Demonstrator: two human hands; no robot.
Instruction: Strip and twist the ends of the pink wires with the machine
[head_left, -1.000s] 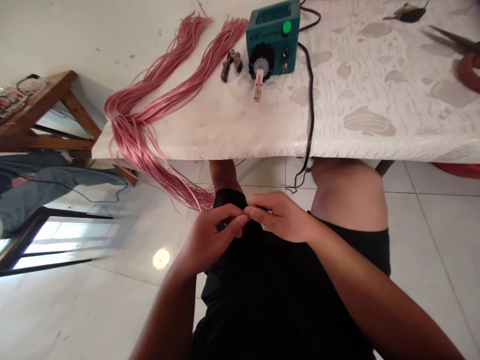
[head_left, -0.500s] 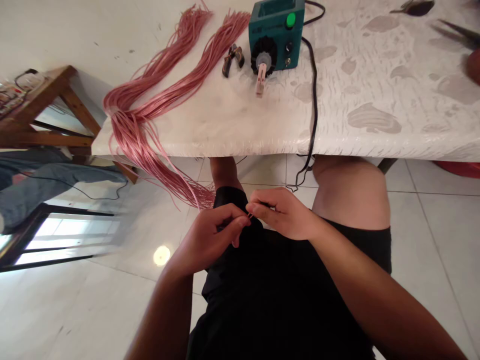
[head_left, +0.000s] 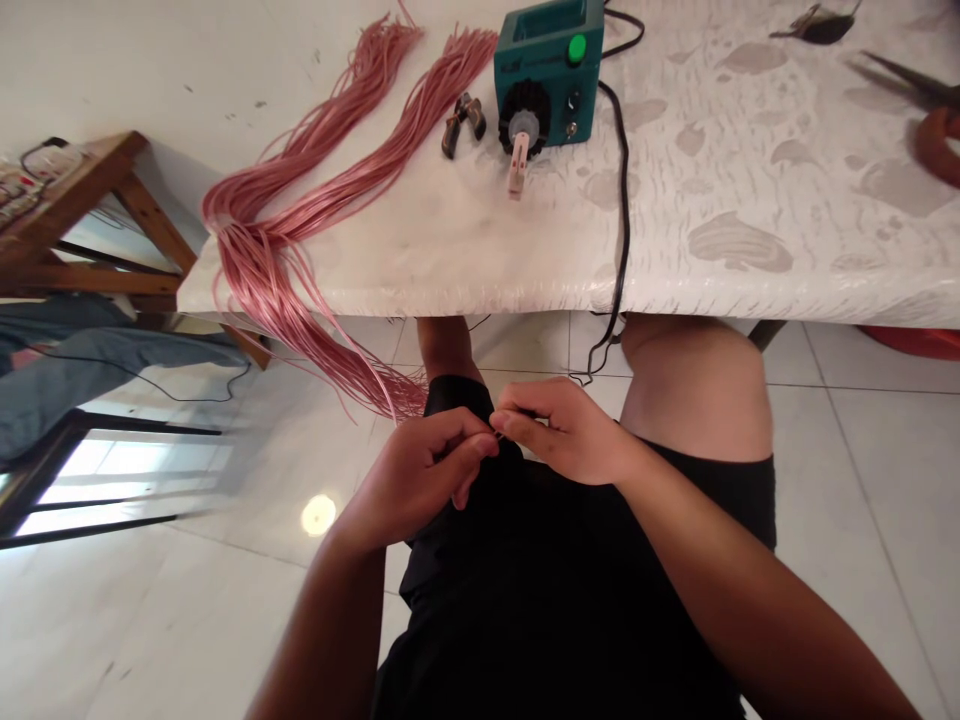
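Above my lap, my left hand (head_left: 420, 470) is closed, thumb and forefinger pinched on a thin pink wire (head_left: 388, 392). That wire trails up from the hand toward the table edge. Right beside it, my right hand (head_left: 566, 430) is closed too, its fingertips almost touching the left ones. A short bit of fine strands shows between the two pinches; most of it is hidden by the fingers. The big bundle of pink wires (head_left: 277, 270) is spread on the table, its near end hanging over the edge.
On the table stand a teal machine (head_left: 547, 85) with a green button and a black cable (head_left: 625, 200), with pliers (head_left: 463, 122) beside it. Scissors (head_left: 934, 130) lie at right. At left are a wooden stand (head_left: 112, 230), a person's trouser leg (head_left: 112, 360) and a black frame (head_left: 67, 470).
The hands stay pinched close together, with less of the fine strands showing between them. The left hand's lower fingers have shifted slightly. The view has moved a little.
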